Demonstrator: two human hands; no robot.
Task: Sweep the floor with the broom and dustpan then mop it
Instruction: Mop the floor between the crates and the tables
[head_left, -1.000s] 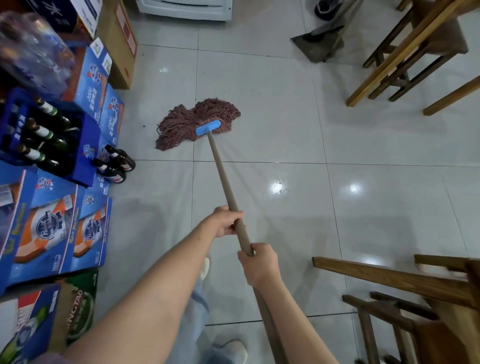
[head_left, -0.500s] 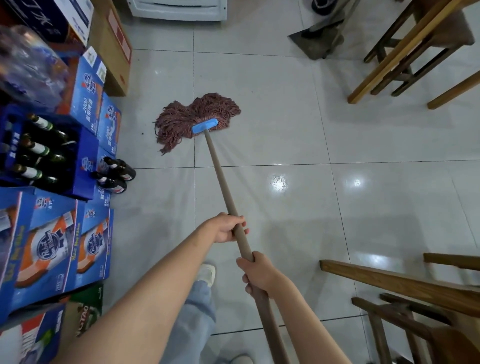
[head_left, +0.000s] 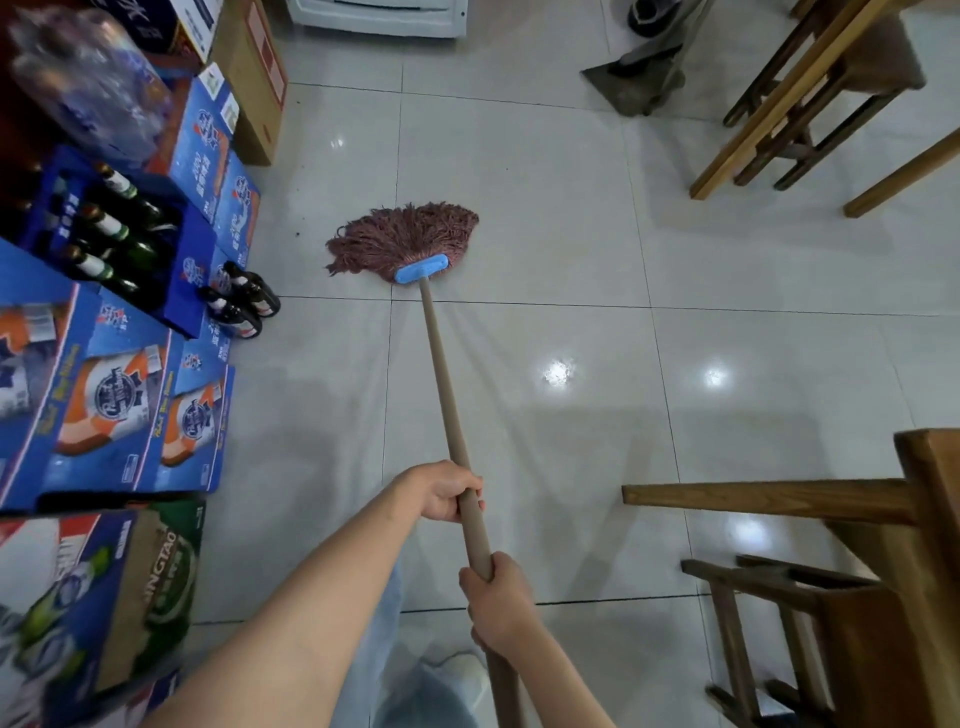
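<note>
Far left of frame was stacked w/ blue beer cartons (head_left: 111, 410), a green Tsingtao carton (head_left: 156, 577) at lower left, and a blue crate (head_left: 195, 270) w/ green bottles lying in it at mid-left. A shrink-wrapped pack of bottles (head_left: 88, 88) sat blurred at upper left, w/ a brown cardboard box (head_left: 254, 78) just right of it. Two dark bottles (head_left: 244, 304) lay on the tile floor (head_left: 571, 208) beside the crate. Left hand (head_left: 444, 491) was at lower centre, fingers curled round the mop handle (head_left: 441, 384), gripping it above the right hand. Mop head (head_left: 402, 239), reddish-brown strings w/ a blue clamp (head_left: 421, 269), lay flat on the floor at centre, strings fanned toward the upper left, just above a grout line and near the two bottles but not touching them. Handle ran from the clamp down to lower centre of frame. Right hand (head_left: 496, 603) gripped the handle lower down, fingers wrapped round it, close below the left. A jeans leg and pale shoe (head_left: 457, 675) showed at bottom centre, blurred. A white appliance base (head_left: 379, 15) was at top centre. The dustpan (head_left: 631, 85) stood on the floor at upper right of centre. Wooden bench legs (head_left: 789, 109) filled the upper right; another wooden bench (head_left: 831, 545) took the lower right.
</note>
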